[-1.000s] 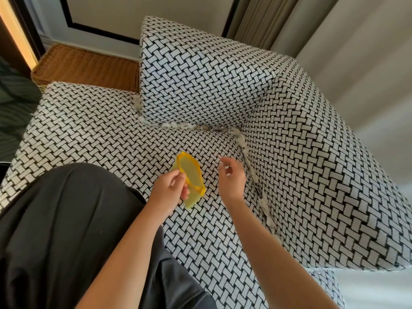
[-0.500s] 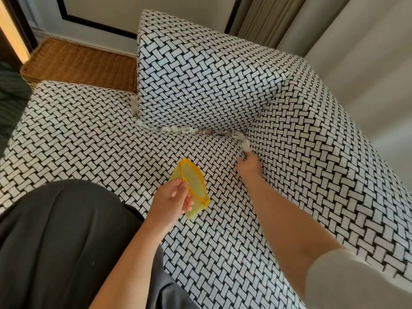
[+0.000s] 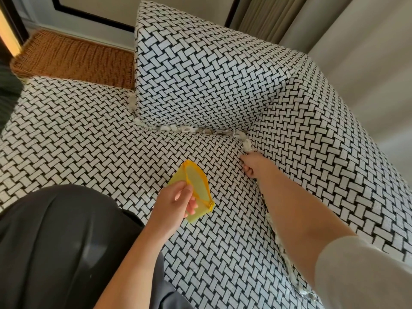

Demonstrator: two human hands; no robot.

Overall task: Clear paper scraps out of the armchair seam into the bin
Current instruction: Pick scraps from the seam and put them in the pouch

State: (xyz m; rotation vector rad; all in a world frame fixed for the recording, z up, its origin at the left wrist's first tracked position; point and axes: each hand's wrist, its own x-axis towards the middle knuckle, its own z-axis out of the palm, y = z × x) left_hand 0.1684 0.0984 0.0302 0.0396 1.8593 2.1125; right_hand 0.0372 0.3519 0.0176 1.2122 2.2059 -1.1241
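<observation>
White paper scraps (image 3: 247, 144) fill the seam of the black-and-white woven armchair (image 3: 93, 134), running along the base of the back cushion and down the right arm's seam. My right hand (image 3: 253, 165) reaches to that corner seam, fingers curled at the scraps just below the corner; whether it pinches one I cannot tell. My left hand (image 3: 176, 200) holds a small yellow bin (image 3: 198, 189) by its rim, tilted above the seat, its mouth facing the right hand. More scraps (image 3: 287, 262) show in the seam under my right forearm.
A wicker basket (image 3: 73, 60) stands behind the seat at the left. Curtains (image 3: 323, 25) hang at the back right. My dark-clothed lap (image 3: 55, 241) covers the lower left of the seat.
My right hand has moved from beside the bin up into the corner seam and stays there. The left hand and bin have barely shifted.
</observation>
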